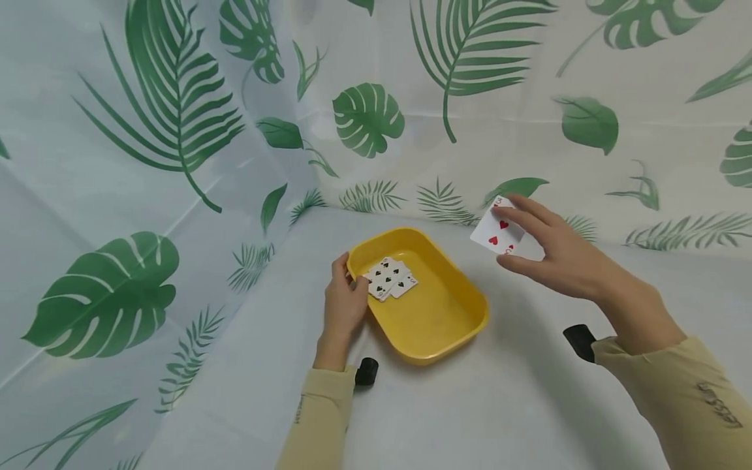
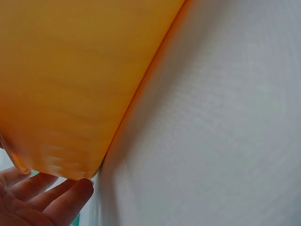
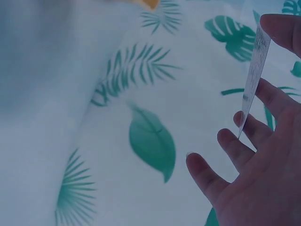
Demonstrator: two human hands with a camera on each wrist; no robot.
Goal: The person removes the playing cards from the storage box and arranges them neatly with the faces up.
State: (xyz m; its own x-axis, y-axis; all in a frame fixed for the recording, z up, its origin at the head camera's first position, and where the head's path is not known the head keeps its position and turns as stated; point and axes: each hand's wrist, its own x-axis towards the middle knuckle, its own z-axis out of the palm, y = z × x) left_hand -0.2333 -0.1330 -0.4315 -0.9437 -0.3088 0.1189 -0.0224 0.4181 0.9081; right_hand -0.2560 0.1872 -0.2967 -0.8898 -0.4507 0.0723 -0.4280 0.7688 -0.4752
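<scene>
My right hand [image 1: 558,254] holds a playing card [image 1: 486,234] with red hearts, apparently a three, between thumb and fingers. It is raised to the right of a yellow plastic tray [image 1: 435,316], apart from it. Edge-on, the same card [image 3: 256,68] shows as a thin sliver in the right wrist view. My left hand [image 1: 344,305] grips the tray's left end, thumb at the rim and fingers around the outside. Inside the tray, near that thumb, lie a few overlapping spade cards [image 1: 384,277]. The left wrist view shows the tray's outer side [image 2: 89,89] and the fingertips against its end.
The tray rests on a white surface [image 1: 446,418]. White sheets with green leaf prints [image 1: 370,121] rise behind it and on the left. A small black device [image 1: 367,372] sits at the left wrist, another [image 1: 580,343] at the right.
</scene>
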